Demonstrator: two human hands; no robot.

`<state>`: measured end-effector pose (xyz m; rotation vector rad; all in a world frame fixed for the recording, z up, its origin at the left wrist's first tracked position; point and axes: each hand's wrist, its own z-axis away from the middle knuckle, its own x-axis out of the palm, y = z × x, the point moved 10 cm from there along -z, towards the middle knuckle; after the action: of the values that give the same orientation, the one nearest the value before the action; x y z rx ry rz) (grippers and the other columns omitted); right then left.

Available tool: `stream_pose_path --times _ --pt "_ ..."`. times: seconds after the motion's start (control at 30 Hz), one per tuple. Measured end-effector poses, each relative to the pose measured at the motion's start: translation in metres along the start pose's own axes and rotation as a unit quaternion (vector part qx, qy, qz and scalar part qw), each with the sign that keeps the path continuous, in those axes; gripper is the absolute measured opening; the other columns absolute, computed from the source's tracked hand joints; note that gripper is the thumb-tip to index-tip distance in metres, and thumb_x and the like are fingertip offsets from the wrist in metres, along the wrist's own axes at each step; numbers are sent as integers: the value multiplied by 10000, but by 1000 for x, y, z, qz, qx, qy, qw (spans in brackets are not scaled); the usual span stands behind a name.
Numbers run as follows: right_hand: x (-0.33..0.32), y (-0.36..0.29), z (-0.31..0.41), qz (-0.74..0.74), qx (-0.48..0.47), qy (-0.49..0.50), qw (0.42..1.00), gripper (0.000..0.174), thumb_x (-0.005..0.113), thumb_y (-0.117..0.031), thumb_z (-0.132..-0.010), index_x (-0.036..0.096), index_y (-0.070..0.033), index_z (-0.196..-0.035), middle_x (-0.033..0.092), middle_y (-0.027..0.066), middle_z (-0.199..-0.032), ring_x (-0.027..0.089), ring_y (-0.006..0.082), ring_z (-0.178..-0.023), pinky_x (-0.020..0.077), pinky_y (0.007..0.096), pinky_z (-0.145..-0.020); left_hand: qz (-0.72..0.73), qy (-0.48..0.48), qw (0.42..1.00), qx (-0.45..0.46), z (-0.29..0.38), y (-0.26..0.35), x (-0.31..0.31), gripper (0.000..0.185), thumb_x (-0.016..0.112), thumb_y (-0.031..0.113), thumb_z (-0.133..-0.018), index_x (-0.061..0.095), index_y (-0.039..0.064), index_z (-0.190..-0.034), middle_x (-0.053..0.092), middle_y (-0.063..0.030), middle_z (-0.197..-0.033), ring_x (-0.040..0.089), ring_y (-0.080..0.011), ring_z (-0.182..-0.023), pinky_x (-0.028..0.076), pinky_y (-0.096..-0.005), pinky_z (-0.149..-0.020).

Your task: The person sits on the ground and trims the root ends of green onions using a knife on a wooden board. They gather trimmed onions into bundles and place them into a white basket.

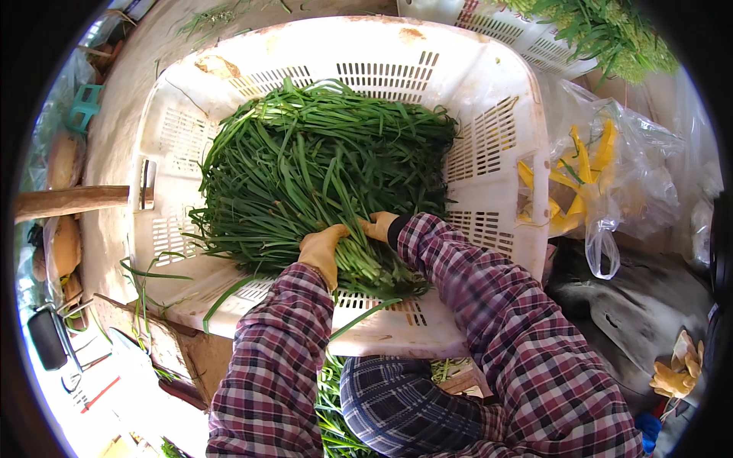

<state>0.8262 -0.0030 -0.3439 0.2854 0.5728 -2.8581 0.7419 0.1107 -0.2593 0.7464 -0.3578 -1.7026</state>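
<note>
A white perforated plastic crate (343, 43) stands before me, with a thick layer of long green leafy stalks (338, 154) in it that look like garlic chives. My left hand (322, 247), in a tan glove, grips the near side of a bunch (358, 257) whose pale stem ends point towards me. Opposite it, my right hand (379, 225), gloved too, closes on the same bunch from the right. Some fingers of both hands are hidden among the leaves. The bunch lies on the rest of the stalks, near the front wall of the crate.
To the right lie a clear plastic bag (624, 149) with yellow pieces, a dark sack-like cover (624, 309) and a spare tan glove (678, 366). Another crate (515, 28) with greens stands behind. A wooden pole (74, 200) meets the crate's left side. Loose leaves overhang its front rim.
</note>
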Motion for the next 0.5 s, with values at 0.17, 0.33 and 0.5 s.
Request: stream_pose_path --times 0.17,0.33,0.5 --pt "-4 -4 24 -11 20 62 998 520 524 -328 -1012 431 -82 -1461 404 171 -1491 519 338 -1227 452 454 -1055 112 29 985 -126 4 -10 -3 459 539 -53 -926 538 75 -1366 536 -145 -1407 547 -246 -1251 450 -354 -1032" --pt "-23 -1 45 43 36 168 984 464 532 -342 -1016 483 -164 -1442 406 170 -1479 465 319 -1307 442 407 -1083 37 25 989 -141 -10 -19 1 623 660 27 -874 420 101 -1444 517 -144 -1406 568 -267 -1206 480 -350 -993" --pt "-10 8 25 -19 25 99 995 508 544 -378 -999 471 -153 -1449 413 164 -1481 472 313 -1304 442 410 -1083 379 208 883 -181 -17 -38 -1 871 848 175 -765 311 -32 -1420 527 -183 -1347 588 -279 -1144 509 -375 -953"
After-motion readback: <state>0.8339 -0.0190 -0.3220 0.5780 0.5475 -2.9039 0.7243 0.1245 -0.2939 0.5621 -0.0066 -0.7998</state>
